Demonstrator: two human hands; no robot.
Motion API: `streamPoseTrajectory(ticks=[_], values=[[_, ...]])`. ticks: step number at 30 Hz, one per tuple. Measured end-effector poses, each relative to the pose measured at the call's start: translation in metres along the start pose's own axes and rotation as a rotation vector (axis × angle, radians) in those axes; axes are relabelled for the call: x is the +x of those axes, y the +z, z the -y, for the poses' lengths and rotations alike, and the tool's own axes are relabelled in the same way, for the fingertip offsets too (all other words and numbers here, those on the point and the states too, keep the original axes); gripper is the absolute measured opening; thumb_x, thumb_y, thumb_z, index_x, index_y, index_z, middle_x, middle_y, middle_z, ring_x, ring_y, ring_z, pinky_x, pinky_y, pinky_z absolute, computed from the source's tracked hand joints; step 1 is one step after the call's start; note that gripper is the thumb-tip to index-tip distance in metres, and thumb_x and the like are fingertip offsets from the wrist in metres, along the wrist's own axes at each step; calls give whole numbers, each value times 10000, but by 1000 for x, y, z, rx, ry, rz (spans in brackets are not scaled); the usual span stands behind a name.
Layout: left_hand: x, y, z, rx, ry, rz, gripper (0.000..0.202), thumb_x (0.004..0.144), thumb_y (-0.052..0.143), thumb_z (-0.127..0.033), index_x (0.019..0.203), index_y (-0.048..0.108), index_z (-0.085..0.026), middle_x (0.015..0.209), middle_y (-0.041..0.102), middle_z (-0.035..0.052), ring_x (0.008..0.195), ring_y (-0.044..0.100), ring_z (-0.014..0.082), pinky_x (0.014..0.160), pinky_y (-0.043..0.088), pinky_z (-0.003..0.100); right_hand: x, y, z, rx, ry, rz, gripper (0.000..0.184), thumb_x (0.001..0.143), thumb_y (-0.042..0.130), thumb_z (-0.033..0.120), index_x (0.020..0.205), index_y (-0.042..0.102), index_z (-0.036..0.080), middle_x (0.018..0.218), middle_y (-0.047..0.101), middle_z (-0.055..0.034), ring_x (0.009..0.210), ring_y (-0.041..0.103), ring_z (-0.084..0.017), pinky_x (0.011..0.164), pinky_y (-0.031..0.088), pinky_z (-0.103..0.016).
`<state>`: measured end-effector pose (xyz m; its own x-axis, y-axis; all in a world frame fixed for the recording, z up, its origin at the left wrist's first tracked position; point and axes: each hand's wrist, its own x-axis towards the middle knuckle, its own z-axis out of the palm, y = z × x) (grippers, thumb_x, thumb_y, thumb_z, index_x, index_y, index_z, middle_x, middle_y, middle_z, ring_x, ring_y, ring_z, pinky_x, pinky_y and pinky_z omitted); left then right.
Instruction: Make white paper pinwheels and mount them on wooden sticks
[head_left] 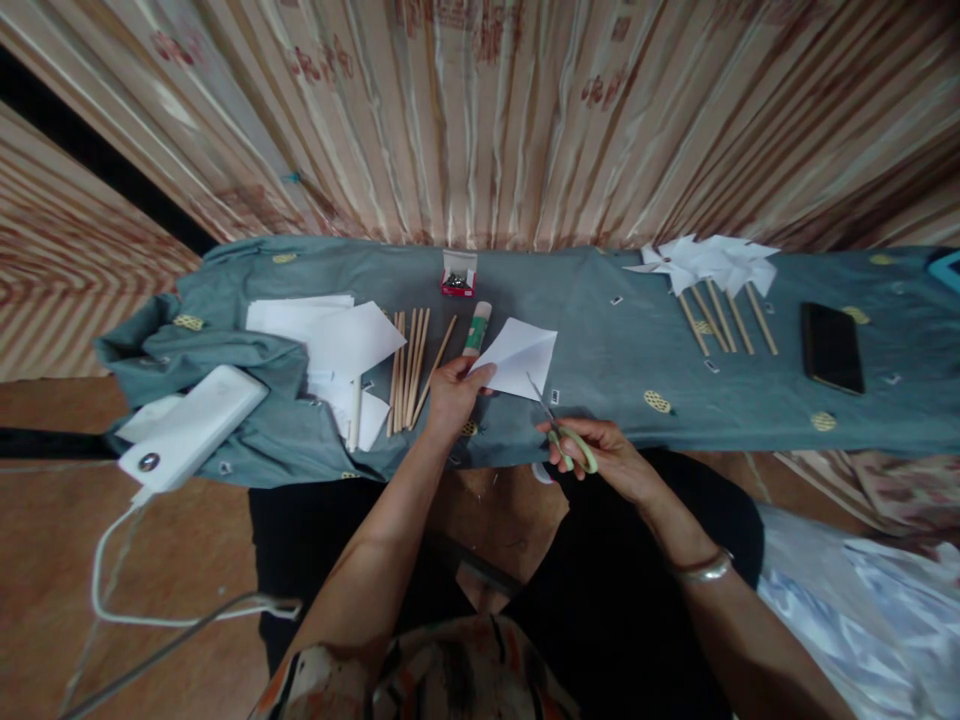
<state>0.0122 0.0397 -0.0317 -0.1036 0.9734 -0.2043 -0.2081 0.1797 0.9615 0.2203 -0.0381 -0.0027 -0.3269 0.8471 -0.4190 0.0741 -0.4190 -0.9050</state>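
Pinched in my left hand (454,394) is the left corner of a square sheet of white paper (523,352), which shows a faint fold line. My right hand (600,450) grips a pair of scissors (577,452) by the pale green handles. The blade tips are at the paper's lower right part; whether they cut into it I cannot tell. A glue stick (478,327) with a green label lies just beyond my left hand. Left of that hand several wooden sticks (411,365) lie side by side.
A red box of small metal pins (458,275) stands open at the back. White paper sheets (345,340) and a white power bank (196,425) with a cable are at left. Several paper pinwheels on sticks (709,268) and a phone (832,347) lie at right on the green cloth (600,300).
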Motion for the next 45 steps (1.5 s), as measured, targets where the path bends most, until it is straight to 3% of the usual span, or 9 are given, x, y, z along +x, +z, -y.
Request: streamPoseTrajectory(ticks=[14, 30, 45], values=[[-1, 0, -2, -22, -14, -1, 280, 568, 745, -339, 732, 698, -117, 684, 643, 8, 598, 553, 125, 513, 474, 237, 1, 0, -3, 26, 35, -46, 490, 635, 789, 499, 997, 719, 177, 630, 637, -7, 507, 550, -91, 401, 379, -181], [-4, 0, -5, 58, -9, 27, 236, 585, 736, -346, 671, 682, -133, 575, 593, -22, 537, 529, 118, 513, 462, 241, 2, 5, 3, 36, 21, -37, 500, 662, 757, 544, 986, 714, 166, 636, 654, -23, 516, 580, -105, 381, 401, -176], [-7, 0, -9, 20, -34, 31, 262, 574, 750, -346, 698, 694, -123, 645, 628, -1, 570, 534, 116, 528, 468, 243, 5, 9, 6, 5, 6, -54, 498, 659, 756, 539, 971, 716, 153, 612, 636, -15, 500, 568, -104, 367, 374, -176]])
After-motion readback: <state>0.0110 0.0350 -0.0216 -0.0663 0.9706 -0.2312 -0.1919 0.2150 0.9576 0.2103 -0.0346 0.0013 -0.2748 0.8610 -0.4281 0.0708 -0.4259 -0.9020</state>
